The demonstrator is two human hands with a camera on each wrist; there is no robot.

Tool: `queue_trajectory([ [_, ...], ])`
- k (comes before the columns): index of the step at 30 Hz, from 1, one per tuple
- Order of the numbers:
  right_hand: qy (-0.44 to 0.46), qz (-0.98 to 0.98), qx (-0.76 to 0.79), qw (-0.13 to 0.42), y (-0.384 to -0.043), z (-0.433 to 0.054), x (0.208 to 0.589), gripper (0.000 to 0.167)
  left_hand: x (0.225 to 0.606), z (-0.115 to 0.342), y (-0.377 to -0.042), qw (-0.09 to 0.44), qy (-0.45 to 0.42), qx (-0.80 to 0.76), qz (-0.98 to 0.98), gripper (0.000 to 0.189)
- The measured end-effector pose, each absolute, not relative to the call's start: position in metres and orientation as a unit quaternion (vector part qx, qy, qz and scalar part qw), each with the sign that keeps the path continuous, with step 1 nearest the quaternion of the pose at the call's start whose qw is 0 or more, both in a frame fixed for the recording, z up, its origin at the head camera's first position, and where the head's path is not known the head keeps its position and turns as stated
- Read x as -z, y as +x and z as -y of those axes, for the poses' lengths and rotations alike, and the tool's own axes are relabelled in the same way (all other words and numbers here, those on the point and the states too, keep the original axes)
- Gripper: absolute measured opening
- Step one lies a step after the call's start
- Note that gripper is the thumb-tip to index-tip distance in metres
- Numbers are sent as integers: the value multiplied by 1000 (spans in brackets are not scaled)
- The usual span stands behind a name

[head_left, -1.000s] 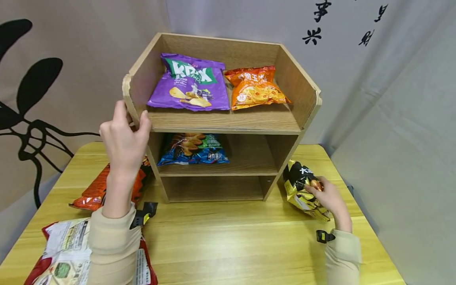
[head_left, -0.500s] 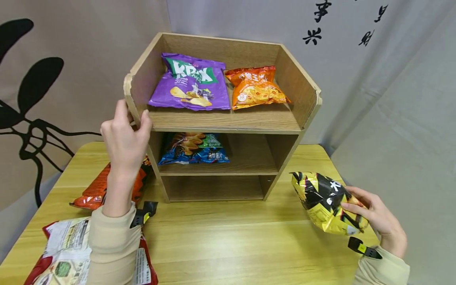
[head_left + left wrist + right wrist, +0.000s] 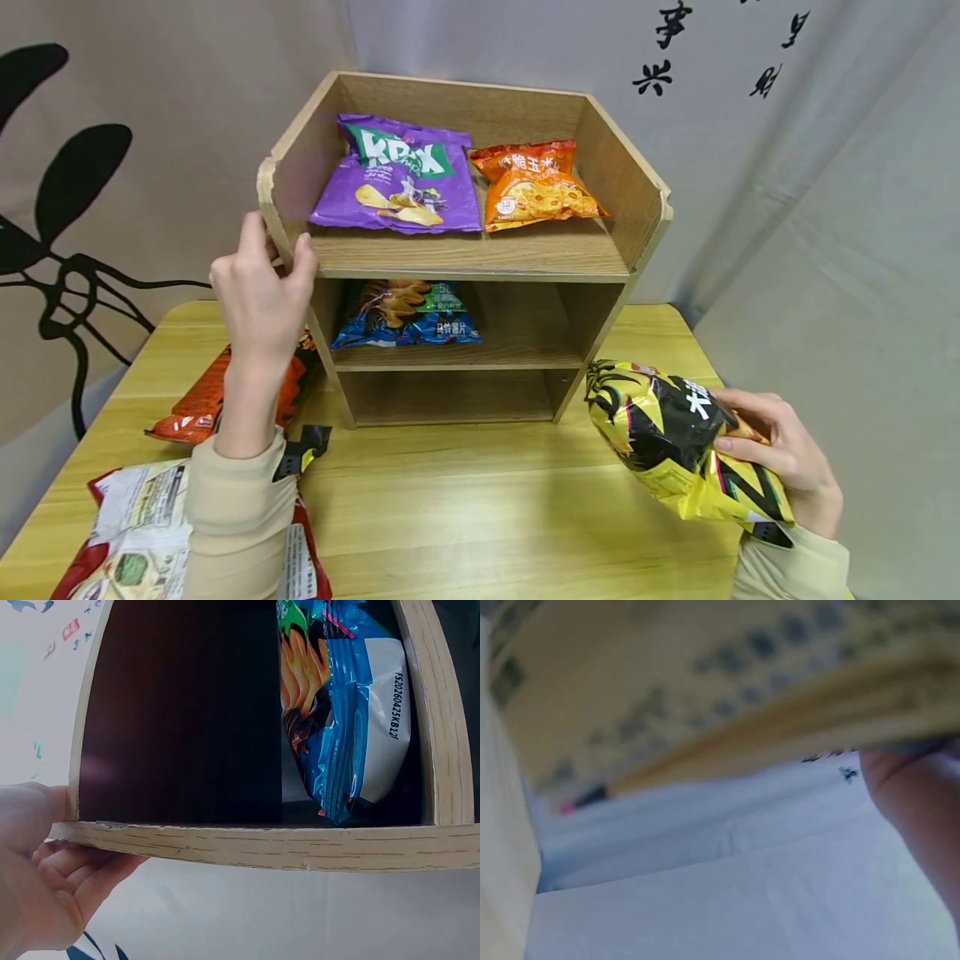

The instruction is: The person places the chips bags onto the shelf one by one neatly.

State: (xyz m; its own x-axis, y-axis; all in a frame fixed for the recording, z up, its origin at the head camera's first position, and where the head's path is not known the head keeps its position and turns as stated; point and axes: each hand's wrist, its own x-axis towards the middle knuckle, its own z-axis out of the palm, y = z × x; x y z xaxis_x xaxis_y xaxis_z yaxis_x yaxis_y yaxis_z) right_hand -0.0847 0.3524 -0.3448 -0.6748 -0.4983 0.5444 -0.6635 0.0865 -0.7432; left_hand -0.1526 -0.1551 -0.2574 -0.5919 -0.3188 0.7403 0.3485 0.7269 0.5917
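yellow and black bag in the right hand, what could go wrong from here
The yellow and black bag could tip or slip, since the right hand grips it only toward one end.

Its free end looks close to the side of the shelf in the head view, so it might bump it.

A knock could perhaps shift the blue bag lying near the middle level's front edge, though the left hand holds the shelf.

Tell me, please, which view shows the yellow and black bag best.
The head view: the yellow and black bag shows nearly whole and sharp, gripped by the right hand. The right wrist view has only a blurred part across its top; the left wrist view shows none of it.
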Motion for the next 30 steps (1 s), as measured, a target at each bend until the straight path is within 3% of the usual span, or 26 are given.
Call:
queue_trajectory([
  [9, 454, 695, -545, 118, -84, -330, 330, 57, 257, 156, -153, 454, -4, 367, 812, 27],
  [14, 453, 709, -523, 136, -92, -293, 320, 56, 258, 157, -154, 456, -5, 366, 811, 27],
  [19, 342, 794, -454, 214, -90, -239, 308, 62, 258, 157, -154, 455, -7, 366, 811, 26],
  [25, 239, 858, -296, 345, -96, -184, 305, 45, 258, 156, -154, 457, -7, 368, 810, 27],
  [30, 164, 884, -195, 391, -103, -157, 316, 35, 258, 156, -154, 459, -10, 363, 811, 27],
])
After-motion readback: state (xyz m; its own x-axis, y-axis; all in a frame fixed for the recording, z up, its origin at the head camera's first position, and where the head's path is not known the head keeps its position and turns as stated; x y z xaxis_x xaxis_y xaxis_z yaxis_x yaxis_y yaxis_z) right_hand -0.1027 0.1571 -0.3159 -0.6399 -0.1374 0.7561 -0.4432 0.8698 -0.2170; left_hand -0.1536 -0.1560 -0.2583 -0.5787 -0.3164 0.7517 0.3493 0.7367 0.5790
